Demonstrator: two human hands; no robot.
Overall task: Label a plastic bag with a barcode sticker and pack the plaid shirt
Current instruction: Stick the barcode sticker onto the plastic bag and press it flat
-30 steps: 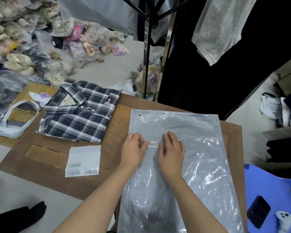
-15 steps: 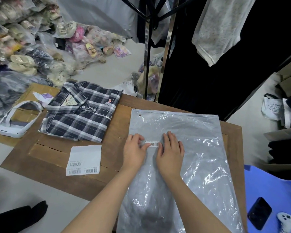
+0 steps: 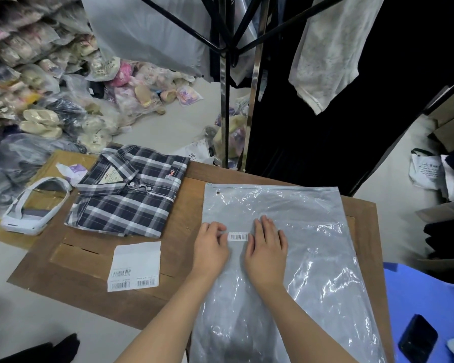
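A clear grey plastic bag (image 3: 299, 244) lies flat on the wooden table (image 3: 189, 205). A small white barcode sticker (image 3: 238, 236) sits on the bag between my hands. My left hand (image 3: 211, 247) rests on the bag with its fingertips at the sticker's left end. My right hand (image 3: 266, 244) lies flat, fingers spread, just right of the sticker. The folded dark plaid shirt (image 3: 127, 191) lies on the table's far left. A white label sheet (image 3: 135, 267) with barcodes lies below the shirt.
A white headset (image 3: 34, 205) sits on cardboard left of the table. Bagged shoes are piled on the floor at the far left. A clothes rack (image 3: 224, 100) stands behind the table. At the right, a blue surface (image 3: 430, 297) holds a black phone (image 3: 417, 339) and a controller.
Both hands stay on the bag by the sticker; the left fingertips have shifted slightly at its left end. The camera view has drifted a little.
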